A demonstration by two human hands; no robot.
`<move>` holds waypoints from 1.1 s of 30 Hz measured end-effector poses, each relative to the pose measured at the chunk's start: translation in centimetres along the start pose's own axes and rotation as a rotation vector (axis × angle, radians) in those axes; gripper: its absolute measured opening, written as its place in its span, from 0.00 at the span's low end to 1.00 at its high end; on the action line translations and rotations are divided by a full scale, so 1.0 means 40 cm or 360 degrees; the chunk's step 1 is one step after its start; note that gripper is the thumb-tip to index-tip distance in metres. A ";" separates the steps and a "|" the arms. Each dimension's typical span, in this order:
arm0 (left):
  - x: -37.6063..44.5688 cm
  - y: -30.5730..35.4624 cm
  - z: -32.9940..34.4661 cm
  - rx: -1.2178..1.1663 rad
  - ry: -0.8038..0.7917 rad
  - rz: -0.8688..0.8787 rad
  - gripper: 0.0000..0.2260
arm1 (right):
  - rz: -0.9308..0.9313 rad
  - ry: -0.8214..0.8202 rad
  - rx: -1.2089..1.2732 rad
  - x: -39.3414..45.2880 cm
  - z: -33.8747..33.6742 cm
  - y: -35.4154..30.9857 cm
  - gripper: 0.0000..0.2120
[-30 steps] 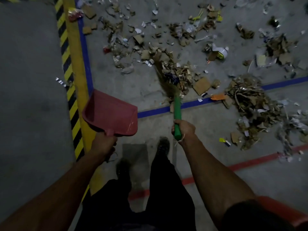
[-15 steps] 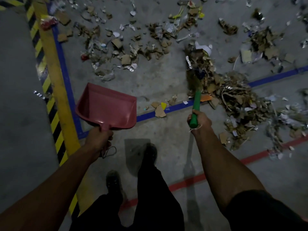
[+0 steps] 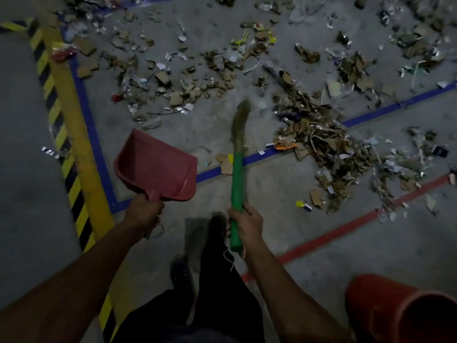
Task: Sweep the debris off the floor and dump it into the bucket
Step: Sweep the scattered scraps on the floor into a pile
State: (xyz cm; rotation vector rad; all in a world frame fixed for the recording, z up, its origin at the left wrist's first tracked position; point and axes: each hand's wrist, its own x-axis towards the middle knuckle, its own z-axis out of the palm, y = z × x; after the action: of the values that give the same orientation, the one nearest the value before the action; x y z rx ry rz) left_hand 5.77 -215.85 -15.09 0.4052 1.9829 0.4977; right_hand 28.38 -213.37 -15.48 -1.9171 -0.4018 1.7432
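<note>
1 head-worn wide-angle view, looking steeply down, forward, over floor (image 3: pixel 272 189), arms near.

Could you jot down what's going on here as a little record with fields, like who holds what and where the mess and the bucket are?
left hand: grips the handle of the red dustpan, held above the floor, nothing visible in it
right hand: grips the green handle of the broom, bristles blurred
debris pile: cardboard scraps and paper, right of the broom, across the blue floor line
scattered debris: further back on the floor
bucket: orange, bottom right, partly out of frame
</note>
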 end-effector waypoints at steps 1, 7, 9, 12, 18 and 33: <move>-0.015 -0.013 -0.011 -0.0002 -0.0005 0.0005 0.05 | 0.0015 -0.0052 -0.0071 -0.026 0.004 0.031 0.14; -0.090 -0.105 -0.070 0.0018 0.0011 -0.0015 0.03 | 0.0140 -0.0140 -0.0581 -0.099 -0.036 0.170 0.27; -0.113 -0.137 -0.086 0.0017 0.0006 -0.0008 0.02 | 0.0172 -0.0090 -0.0625 -0.096 -0.070 0.179 0.23; -0.142 -0.180 -0.110 0.0014 -0.0011 0.0023 0.03 | 0.0209 0.0082 -0.0467 -0.066 -0.116 0.154 0.11; -0.178 -0.255 -0.140 -0.0052 0.0032 0.0000 0.04 | 0.0054 0.0378 -0.0200 -0.045 -0.140 0.103 0.12; -0.137 -0.377 -0.201 0.0054 0.0048 0.0003 0.05 | -0.0107 -0.0191 -0.1001 -0.155 0.023 0.309 0.29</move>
State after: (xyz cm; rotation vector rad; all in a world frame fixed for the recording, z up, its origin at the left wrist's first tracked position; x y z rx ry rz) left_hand -0.08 -232.82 -15.32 0.4228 2.0225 0.4747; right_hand 25.18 -226.75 -17.23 -2.1693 -1.1583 1.8314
